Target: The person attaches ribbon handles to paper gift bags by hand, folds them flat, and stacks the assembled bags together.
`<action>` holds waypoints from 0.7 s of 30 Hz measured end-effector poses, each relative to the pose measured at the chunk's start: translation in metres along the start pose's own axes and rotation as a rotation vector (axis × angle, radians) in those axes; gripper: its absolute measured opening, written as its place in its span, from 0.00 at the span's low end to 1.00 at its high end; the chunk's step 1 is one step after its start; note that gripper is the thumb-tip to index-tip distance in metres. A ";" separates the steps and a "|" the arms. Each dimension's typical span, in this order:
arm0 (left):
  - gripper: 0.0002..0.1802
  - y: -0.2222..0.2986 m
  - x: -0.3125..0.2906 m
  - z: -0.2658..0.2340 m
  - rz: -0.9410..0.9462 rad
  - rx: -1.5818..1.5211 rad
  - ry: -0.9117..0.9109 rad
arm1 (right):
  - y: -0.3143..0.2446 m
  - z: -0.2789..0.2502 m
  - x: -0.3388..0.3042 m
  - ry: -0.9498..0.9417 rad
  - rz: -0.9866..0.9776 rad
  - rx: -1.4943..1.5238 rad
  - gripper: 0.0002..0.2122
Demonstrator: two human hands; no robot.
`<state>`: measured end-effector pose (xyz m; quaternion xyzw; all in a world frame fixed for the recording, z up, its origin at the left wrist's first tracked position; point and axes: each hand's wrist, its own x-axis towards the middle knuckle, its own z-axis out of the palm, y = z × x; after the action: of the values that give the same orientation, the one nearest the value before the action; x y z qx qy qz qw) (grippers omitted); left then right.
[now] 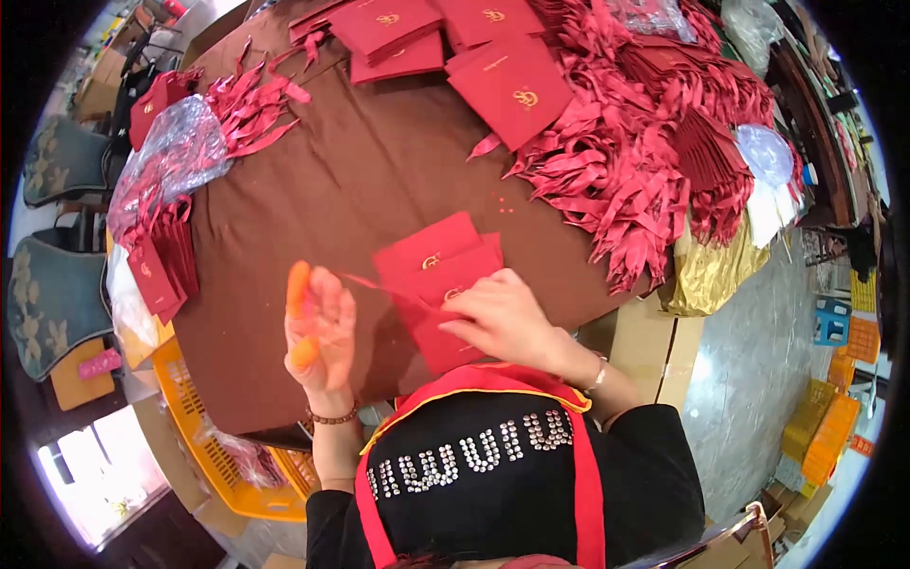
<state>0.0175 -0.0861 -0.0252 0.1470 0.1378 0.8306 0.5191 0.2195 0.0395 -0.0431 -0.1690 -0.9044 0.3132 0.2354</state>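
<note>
My left hand is raised over the table with its palm turned up and fingers stretched out. Orange finger covers sit on its index finger and thumb. A thin red ribbon runs from beside the left fingertips to my right hand, whose fingers are pinched on it. Beneath the right hand lie several overlapping flat red paper pieces with gold emblems, close to my body. I cannot tell whether the ribbon is fastened to them.
Piles of red ribbons and stacked red pieces cover the brown tablecloth at the far side and right. More ribbons and clear plastic lie left. An orange crate stands below the left edge; a cardboard box stands right.
</note>
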 end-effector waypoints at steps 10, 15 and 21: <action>0.16 0.033 -0.009 -0.057 0.158 0.669 0.530 | 0.025 -0.032 -0.042 -0.314 0.871 0.980 0.08; 0.13 0.023 -0.007 -0.032 0.148 0.246 0.729 | 0.016 -0.053 -0.032 -0.662 0.377 0.367 0.09; 0.13 0.006 -0.021 -0.043 -0.280 0.603 0.350 | 0.030 -0.009 0.028 -0.211 0.164 -0.022 0.14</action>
<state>0.0045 -0.1106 -0.0649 0.1288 0.4813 0.6862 0.5300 0.2055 0.0789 -0.0474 -0.2112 -0.9106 0.3375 0.1106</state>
